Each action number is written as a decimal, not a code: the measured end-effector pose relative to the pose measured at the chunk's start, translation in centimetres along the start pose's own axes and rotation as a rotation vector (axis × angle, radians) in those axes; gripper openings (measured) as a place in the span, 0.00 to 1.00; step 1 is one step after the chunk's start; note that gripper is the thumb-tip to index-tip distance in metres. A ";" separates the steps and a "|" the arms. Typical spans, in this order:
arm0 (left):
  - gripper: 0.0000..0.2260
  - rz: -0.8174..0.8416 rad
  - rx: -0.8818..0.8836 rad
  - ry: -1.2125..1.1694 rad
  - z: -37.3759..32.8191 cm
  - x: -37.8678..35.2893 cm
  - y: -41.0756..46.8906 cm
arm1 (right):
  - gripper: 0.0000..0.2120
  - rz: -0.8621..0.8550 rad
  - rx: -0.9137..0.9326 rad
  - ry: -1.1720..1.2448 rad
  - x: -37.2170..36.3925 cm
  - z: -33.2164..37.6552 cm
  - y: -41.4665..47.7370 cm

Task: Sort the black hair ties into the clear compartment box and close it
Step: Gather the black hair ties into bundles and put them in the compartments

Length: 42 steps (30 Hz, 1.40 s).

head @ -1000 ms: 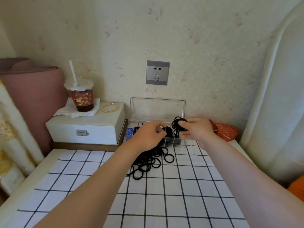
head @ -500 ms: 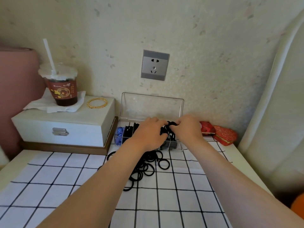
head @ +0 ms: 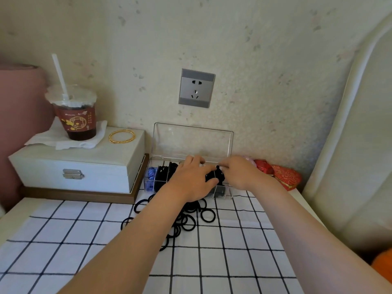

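The clear compartment box (head: 229,193) stands against the wall with its lid (head: 192,141) upright and open. Black ties fill some compartments, and blue ties (head: 151,177) sit in the leftmost one. My left hand (head: 191,180) and my right hand (head: 238,174) are both over the box's right half, pressing a bunch of black hair ties (head: 215,177) down into a compartment. A loose pile of black hair ties (head: 191,217) lies on the checked cloth (head: 74,240) just in front of the box, partly hidden by my left forearm.
A white latched case (head: 80,166) stands at the left, carrying an iced drink cup (head: 74,115) with a straw on a napkin and gold bangles (head: 122,136). Red embroidered pouches (head: 280,174) lie right of the box. A wall socket (head: 196,88) is above. A cushioned headboard rises at right.
My right hand brought its bunch of black ties down from above the box into a compartment, and my left hand moved in against it. The camera view shifted closer and slightly left.
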State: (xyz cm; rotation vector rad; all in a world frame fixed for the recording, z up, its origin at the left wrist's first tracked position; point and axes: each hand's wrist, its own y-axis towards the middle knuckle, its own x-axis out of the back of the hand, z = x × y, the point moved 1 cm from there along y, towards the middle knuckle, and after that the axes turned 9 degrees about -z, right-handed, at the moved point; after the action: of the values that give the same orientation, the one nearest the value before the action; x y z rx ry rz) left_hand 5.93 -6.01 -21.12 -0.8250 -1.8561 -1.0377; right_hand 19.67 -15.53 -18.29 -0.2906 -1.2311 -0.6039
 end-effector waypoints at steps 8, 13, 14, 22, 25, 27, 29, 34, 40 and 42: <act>0.31 0.036 0.014 -0.035 0.0 0.6 -0.3 | 0.21 -0.107 0.223 -0.173 -0.4 0.6 -2.3; 0.31 0.136 -0.045 0.118 0.2 0.4 -0.8 | 0.25 -0.021 0.264 -0.389 -1.4 1.0 -3.0; 0.31 0.147 -0.048 0.128 0.2 0.4 -0.8 | 0.22 -0.014 0.256 -0.375 -1.4 1.0 -2.9; 0.36 0.037 -0.047 0.025 0.4 2.1 -1.8 | 0.16 -0.148 0.207 -0.013 0.7 1.7 -3.9; 0.33 -0.066 -0.055 0.005 0.3 3.2 -2.9 | 0.16 -0.216 0.251 0.038 1.2 2.9 -5.2; 0.26 -0.156 -0.069 0.001 0.6 4.1 -4.1 | 0.15 -0.227 0.259 0.092 1.2 3.9 -6.4; 0.18 -0.227 -0.084 0.009 1.0 5.1 -5.8 | 0.14 -0.199 0.281 0.127 0.7 4.9 -7.8; 0.11 -0.089 0.065 -0.040 2.7 6.2 -10.6 | 0.18 -0.036 0.315 0.068 -1.8 6.7 -10.5; 0.31 0.272 0.252 0.024 3.3 5.4 -14.4 | 0.30 0.090 0.358 -0.087 -3.7 8.3 -11.5; 0.32 0.308 0.252 0.007 3.2 4.8 -14.9 | 0.31 0.165 0.337 -0.056 -4.1 8.4 -11.7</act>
State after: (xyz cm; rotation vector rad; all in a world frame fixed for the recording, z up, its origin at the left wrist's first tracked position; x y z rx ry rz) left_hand -9.61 -9.11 -22.84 -0.9170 -1.7414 -0.6002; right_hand 5.47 -19.49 -20.70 -0.1242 -1.3247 -0.2408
